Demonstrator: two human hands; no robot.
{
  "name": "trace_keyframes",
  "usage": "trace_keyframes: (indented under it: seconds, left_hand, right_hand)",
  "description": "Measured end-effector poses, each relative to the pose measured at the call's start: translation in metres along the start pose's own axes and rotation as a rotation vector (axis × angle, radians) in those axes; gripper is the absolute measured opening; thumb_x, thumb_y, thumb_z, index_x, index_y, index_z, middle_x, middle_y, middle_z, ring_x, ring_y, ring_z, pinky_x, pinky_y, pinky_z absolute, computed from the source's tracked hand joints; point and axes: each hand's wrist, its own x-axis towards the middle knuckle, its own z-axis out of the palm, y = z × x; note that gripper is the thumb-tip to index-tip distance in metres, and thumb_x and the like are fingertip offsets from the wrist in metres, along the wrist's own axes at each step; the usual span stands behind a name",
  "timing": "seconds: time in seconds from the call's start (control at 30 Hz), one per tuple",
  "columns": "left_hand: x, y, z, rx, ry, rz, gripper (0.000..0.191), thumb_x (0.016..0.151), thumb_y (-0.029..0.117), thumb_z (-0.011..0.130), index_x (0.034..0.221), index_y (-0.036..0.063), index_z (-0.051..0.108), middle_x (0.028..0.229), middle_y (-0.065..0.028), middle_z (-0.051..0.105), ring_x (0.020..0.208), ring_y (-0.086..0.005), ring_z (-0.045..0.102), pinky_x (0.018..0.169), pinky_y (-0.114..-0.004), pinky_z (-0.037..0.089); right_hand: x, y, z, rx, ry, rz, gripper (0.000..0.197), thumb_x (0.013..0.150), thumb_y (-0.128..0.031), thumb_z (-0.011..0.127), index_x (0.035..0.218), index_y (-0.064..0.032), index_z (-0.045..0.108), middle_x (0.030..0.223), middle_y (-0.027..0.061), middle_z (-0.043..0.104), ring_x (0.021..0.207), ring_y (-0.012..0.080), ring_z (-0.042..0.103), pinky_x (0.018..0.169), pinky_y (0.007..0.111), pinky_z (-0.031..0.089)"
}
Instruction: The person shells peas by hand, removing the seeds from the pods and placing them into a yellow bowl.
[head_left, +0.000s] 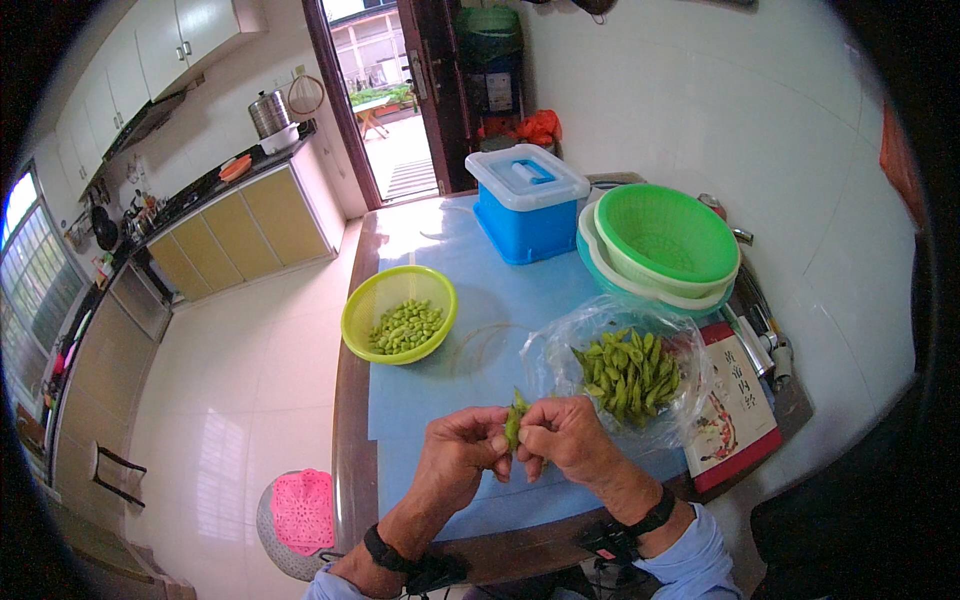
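Between the fingertips of my left hand (465, 444) and my right hand (564, 439) is a green soybean pod (514, 424), pinched from both sides above the near part of the table. Just beyond my right hand, an open clear plastic bag (694, 341) holds a heap of green pods (630, 375). A yellow-green plastic strainer basket (351, 330) stands at the table's left side with shelled green beans (406, 327) in its bottom. Whether the held pod is split cannot be told.
A blue box with a clear lid (529, 217) stands on the blue-covered table (487, 300). Nested basins and a green colander (667, 232) are at the back right. A book with a red border (731, 420) lies right of the bag. A stool with a pink cover (302, 510) stands beside the table.
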Motion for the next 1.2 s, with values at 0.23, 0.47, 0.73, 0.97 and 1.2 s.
trace_keyframes:
  seconds: [0.23,0.47,0.73,0.97,1.2]
  left_hand:
    - [0.002,-0.003,-0.003,-0.005,-0.038,0.013,0.024,0.083,-0.008,0.06,0.105,0.0011,0.064,0.077,-0.0091,0.061,0.056,-0.0177,0.058,0.046,-0.03,0.049]
    - [0.007,-0.002,0.005,0.153,0.055,0.081,0.019,0.086,0.001,0.062,0.104,-0.0034,0.064,0.078,-0.0072,0.062,0.059,-0.0143,0.057,0.054,-0.027,0.048]
    - [0.007,-0.003,-0.002,0.098,0.029,0.014,0.019,0.087,0.005,0.061,0.103,-0.0059,0.063,0.076,-0.0089,0.062,0.054,-0.0162,0.054,0.048,-0.029,0.043]
    - [0.008,-0.005,0.0,-0.132,-0.021,-0.094,0.015,0.088,0.005,0.06,0.1,-0.0041,0.062,0.075,-0.0093,0.061,0.051,-0.0149,0.05,0.045,-0.027,0.039]
    - [0.01,-0.013,-0.008,-0.193,-0.061,-0.083,0.019,0.089,0.005,0.06,0.105,-0.0043,0.061,0.078,-0.0103,0.062,0.05,-0.0146,0.05,0.043,-0.026,0.039]
  right_hand:
    - [0.001,0.005,-0.001,0.181,-0.006,0.059,0.012,0.084,-0.008,0.06,0.079,0.0028,0.059,0.063,0.0099,0.062,0.045,0.0134,0.056,0.042,0.027,0.048]
    - [0.002,0.002,0.01,-0.251,0.13,-0.114,0.015,0.084,-0.01,0.061,0.079,0.0031,0.061,0.063,0.0079,0.063,0.05,0.0117,0.059,0.044,0.026,0.047]
    - [-0.001,0.006,0.013,-0.277,0.143,-0.165,0.01,0.083,-0.008,0.062,0.079,0.0015,0.061,0.061,0.0043,0.061,0.052,0.0083,0.058,0.046,0.025,0.047]
    - [-0.001,0.007,0.011,-0.154,0.113,-0.094,0.011,0.083,-0.007,0.061,0.079,0.0026,0.061,0.062,0.0052,0.059,0.048,0.0088,0.055,0.043,0.025,0.046]
    - [0.001,0.011,0.014,0.237,0.113,0.034,0.012,0.084,-0.008,0.059,0.079,0.0025,0.06,0.063,0.006,0.058,0.044,0.0104,0.052,0.039,0.026,0.045]
